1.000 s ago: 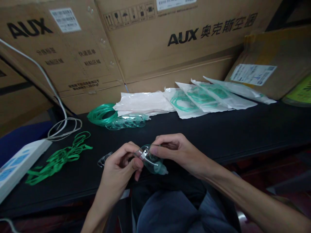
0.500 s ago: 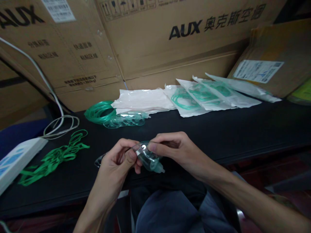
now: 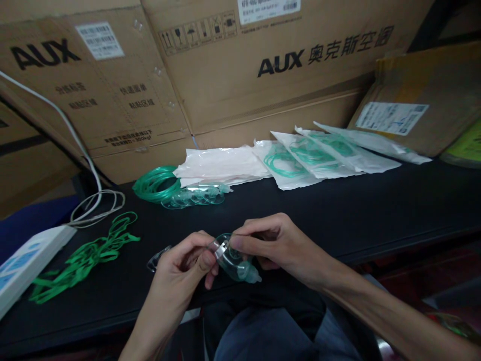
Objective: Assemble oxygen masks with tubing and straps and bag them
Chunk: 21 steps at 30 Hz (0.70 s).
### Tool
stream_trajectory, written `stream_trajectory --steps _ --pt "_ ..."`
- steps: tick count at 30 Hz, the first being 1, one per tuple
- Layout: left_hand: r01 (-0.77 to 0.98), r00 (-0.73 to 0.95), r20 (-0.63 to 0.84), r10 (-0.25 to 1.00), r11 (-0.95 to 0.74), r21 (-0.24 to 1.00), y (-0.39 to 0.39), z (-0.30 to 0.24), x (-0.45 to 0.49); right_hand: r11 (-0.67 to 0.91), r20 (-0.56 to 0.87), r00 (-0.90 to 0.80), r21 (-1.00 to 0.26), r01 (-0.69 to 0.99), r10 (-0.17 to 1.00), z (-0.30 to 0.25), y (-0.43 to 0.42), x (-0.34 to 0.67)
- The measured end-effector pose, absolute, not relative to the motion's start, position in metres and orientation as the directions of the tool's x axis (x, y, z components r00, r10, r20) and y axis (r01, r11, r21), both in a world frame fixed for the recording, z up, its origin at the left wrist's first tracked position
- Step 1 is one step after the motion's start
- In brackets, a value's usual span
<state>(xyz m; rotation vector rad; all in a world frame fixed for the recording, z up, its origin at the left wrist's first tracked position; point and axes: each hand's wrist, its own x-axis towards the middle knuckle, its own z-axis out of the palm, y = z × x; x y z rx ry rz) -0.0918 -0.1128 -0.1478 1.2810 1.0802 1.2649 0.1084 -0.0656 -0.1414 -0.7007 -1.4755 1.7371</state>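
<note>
A person seated at a black desk (image 3: 356,210) holds a clear, green-tinted oxygen mask (image 3: 236,265) in both hands, just above the desk's near edge. The fingers of the left hand (image 3: 186,260) are curled in, thumb and forefinger nearly together, pinching the mask's narrow end beside a metal nose clip (image 3: 221,249). The right hand (image 3: 270,239) closes thumb against forefinger on the mask's upper rim near the clip; its other fingers fold underneath, partly hidden. The mask's connector points toward the person's lap. Beyond the hands, nested masks (image 3: 197,197) lie beside coiled green tubing (image 3: 156,185) and white pouches (image 3: 225,163); green straps (image 3: 86,258) lie tangled at left, near a white power strip (image 3: 33,265).
</note>
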Motion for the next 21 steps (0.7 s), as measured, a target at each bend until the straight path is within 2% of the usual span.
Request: stream_trajectory --steps 7,12,21 --pt "0.074 0.035 0.079 0.996 -0.081 0.994 -0.1156 -0.1485 -0.0912 -0.043 0.065 -0.545 -0.982 -0.184 0.836 -0.1437 -0.0665 0.1112" --pt "0.184 -0.057 0.137 0.989 -0.125 0.975 -0.1151 -0.1491 -0.0867 -0.038 0.075 -0.532 -0.979 -0.198 0.843 -0.1436 -0.0670 0.1100" --pt "0.040 -0.049 0.142 0.989 -0.141 0.989 -0.1109 -0.1476 -0.0884 -0.042 0.091 -0.513 -0.969 -0.242 0.853 -0.1434 -0.0646 0.1071"
